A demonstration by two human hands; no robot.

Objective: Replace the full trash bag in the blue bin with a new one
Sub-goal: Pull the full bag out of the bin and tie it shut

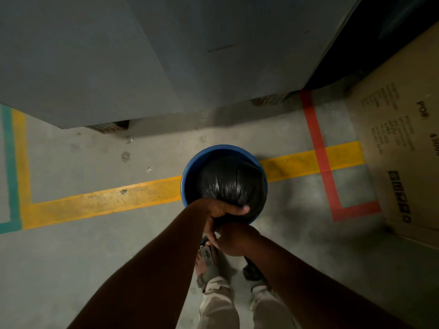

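Note:
A round blue bin (190,172) stands on the concrete floor straight below me. A full black trash bag (230,184) bulges inside it, glossy and drawn tight toward its gathered neck at the near rim. My left hand (222,210) is closed around that gathered neck, thumb pressed on the bag. My right hand (234,238) is closed just beneath it, gripping the twisted top of the same bag. The end of the neck is hidden between both hands.
A grey cabinet (118,55) rises just behind the bin. A large cardboard box (403,138) stands at the right. Yellow (107,200), red (318,148) and teal (10,162) floor lines cross the concrete. My feet (209,264) are right under the hands.

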